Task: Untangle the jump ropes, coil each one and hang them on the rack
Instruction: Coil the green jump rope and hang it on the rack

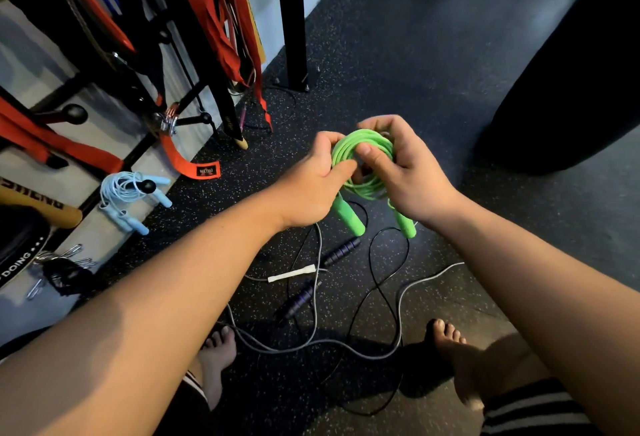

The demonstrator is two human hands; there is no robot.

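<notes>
Two bare arms reach out from the near edge, over two bare feet [218,356]. The left hand [311,186] and the right hand [408,172] both have their grip clamped on the green jump rope [363,158], a coil held up above the floor [415,54]. Under it lie a tangled grey rope [429,278] and purple handles [341,250]. A blue rope [128,189] hangs on the rack [69,113] at the left. The floor is open far ahead, up to a big dark bag [571,72] on the right.

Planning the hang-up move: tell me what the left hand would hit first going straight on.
The left hand grips the green rope coil; straight on, it would probably meet the right hand just beyond.
</notes>
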